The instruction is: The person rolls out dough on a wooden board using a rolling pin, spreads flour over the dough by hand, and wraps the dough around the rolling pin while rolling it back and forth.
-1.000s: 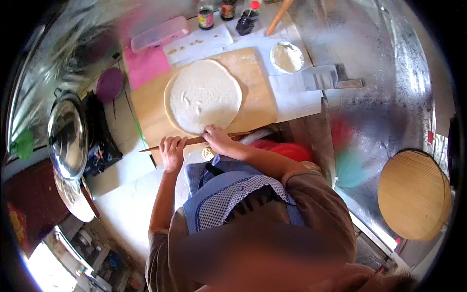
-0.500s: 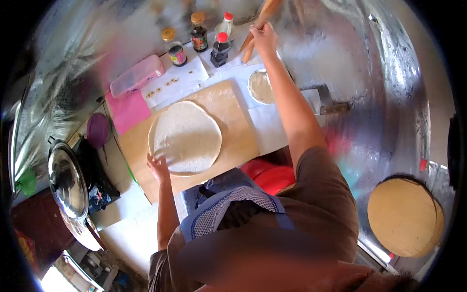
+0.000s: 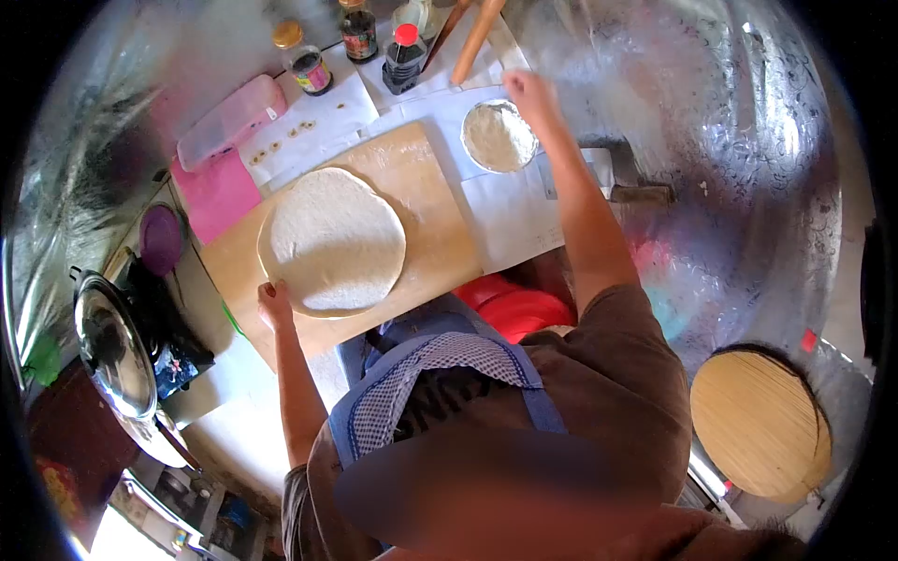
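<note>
The left hand (image 3: 273, 301) is held at the near-left rim of a pale, broad, round sheet of dough (image 3: 332, 243), which is spread over the left part of a tan wooden board (image 3: 435, 224); whether the rim is pinched cannot be told. The right hand (image 3: 531, 98) is held beyond the board's far-right corner, fingers seemingly drawn in, though blur hides whether anything is gripped. Just beside it, a white round bowl (image 3: 467, 150) of white flour (image 3: 500, 138) is set. The rolling-out is judged well advanced, since the dough is flattened into a near-circle; no cut or fold is seen, and whether more thinning is left cannot be told. Beyond the board, a light-brown cylindrical wooden rolling pin (image 3: 478, 42) and a dark tapered wooden pin (image 3: 445, 35) are laid side by side, near a red-capped clear bottle of dark liquid (image 3: 404, 61). To the board's right, a broad-bladed metal cleaver with a wooden handle (image 3: 642, 194) is partly covered by the right forearm, by which reach across that side is obstructed.
</note>
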Motion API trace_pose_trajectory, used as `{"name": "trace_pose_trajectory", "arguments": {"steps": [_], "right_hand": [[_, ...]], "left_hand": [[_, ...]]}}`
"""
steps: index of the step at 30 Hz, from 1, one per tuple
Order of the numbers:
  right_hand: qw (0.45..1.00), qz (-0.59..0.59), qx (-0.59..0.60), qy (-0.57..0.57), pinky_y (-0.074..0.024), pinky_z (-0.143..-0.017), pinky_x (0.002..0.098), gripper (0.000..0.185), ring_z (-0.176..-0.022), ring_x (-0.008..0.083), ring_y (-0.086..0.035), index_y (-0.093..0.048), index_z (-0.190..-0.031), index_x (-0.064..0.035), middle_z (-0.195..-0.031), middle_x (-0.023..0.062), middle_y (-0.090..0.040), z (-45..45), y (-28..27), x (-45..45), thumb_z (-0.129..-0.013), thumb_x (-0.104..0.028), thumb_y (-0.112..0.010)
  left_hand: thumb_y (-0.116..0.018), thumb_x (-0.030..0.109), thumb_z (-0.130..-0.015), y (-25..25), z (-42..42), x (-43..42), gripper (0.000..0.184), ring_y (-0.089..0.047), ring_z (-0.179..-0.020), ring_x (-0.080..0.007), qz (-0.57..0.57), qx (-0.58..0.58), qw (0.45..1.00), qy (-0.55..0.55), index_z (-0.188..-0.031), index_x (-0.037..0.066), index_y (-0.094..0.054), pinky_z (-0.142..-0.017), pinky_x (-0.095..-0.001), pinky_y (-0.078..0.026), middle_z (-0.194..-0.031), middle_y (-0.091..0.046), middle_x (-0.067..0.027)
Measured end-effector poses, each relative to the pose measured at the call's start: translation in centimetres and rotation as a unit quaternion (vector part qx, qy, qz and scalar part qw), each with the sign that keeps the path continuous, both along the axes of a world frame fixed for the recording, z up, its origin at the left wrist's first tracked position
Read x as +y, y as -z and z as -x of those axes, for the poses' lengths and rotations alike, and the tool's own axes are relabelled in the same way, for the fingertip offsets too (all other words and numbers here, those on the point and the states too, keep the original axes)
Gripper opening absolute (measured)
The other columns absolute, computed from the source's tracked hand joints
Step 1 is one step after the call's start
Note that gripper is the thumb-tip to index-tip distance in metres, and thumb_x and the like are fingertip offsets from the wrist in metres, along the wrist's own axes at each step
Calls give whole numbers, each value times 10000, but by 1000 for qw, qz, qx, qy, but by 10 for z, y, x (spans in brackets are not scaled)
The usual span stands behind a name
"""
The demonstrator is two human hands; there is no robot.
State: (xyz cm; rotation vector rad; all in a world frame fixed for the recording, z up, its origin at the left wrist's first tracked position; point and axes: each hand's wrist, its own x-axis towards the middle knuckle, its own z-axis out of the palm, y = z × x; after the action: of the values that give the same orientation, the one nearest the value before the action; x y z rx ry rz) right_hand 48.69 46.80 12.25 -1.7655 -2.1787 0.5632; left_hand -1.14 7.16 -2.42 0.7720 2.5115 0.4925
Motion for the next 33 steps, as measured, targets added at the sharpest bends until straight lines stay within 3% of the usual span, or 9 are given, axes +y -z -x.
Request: {"name": "trace_pose_trajectory", "arguments": {"steps": [3,8,10,14,18,22,24,27,33], "right_hand": [[993,54,-75,-78,-517,-928,408,360,-1073,341,-651,-653,-1214,-92,-1246,182,-646,-26,54,-41,-863,-170,-679],[987,59,-113,-101,-442,-1038,434,360,-1184,364,-590,-647,-1220,-56,-1274,200,-627,-1,93,-70,-862,-96,-623],[997,8,-29,-66,-469,-969,448,286,-1093,381,-627,-667,-1153,-31,-1150,229,-670,-19,166,-54,-916,-109,-527],[995,27,-84,-47,-528,-836,408,253,-932,333,-686,-690,-1084,25,-1050,197,-714,-8,95,-75,-906,-119,-584],[894,234,369,96,-561,-777,285,250,-898,145,-687,-692,-1102,18,-974,78,-730,68,15,-149,-860,18,-634],[890,183,414,-59,-568,-818,307,307,-919,195,-699,-668,-1168,-3,-1113,109,-714,166,36,-218,-868,26,-609],[952,99,272,-99,-531,-943,377,351,-1073,269,-665,-627,-1242,-16,-1224,161,-670,202,60,-243,-893,-5,-597],[975,-53,-14,-214,-166,-1214,500,599,-1493,353,-226,-462,-1432,-2,-1565,205,-335,247,115,-263,-937,-298,-625],[922,-154,-205,-291,-94,-1229,498,751,-1516,319,-172,-371,-1505,-46,-1623,134,-248,380,131,-320,-952,-539,-491]], "left_hand": [[-709,358,-846,6,14,-6,329,-647,-765,-255,-30,80,994,61,-850,40,-623,-689,-430,-491,-827,-672,-106],[-697,216,-850,61,72,-4,300,-356,-647,-145,-233,-92,968,-23,-751,65,-457,-569,-347,-337,-668,-370,-5],[-718,211,-845,78,77,-10,179,-551,-720,-145,-187,-56,978,-68,-904,72,-622,-668,-311,-460,-761,-601,-28],[-722,157,-853,-15,-12,-12,297,-689,-816,-203,-123,-249,948,-159,-1104,27,-633,-645,-339,-588,-963,-696,-100],[-652,58,-881,-34,-60,-42,279,-712,-839,-265,-141,-427,871,-197,-1131,-54,-600,-693,-371,-638,-987,-683,-150],[-605,43,-915,-28,-56,-60,255,-717,-829,-269,-166,-486,828,-224,-1147,-61,-595,-697,-365,-634,-998,-679,-158],[-610,65,-923,-24,-48,-68,254,-718,-813,-253,-177,-490,823,-228,-1153,-41,-597,-705,-363,-630,-988,-686,-146],[-588,83,-943,-26,-36,-72,249,-718,-818,-256,-161,-492,830,-209,-1155,-47,-592,-725,-357,-625,-996,-688,-152],[-546,127,-984,-28,-27,-87,238,-718,-816,-266,-188,-546,798,-173,-1153,-38,-575,-751,-354,-619,-990,-690,-169]]}}
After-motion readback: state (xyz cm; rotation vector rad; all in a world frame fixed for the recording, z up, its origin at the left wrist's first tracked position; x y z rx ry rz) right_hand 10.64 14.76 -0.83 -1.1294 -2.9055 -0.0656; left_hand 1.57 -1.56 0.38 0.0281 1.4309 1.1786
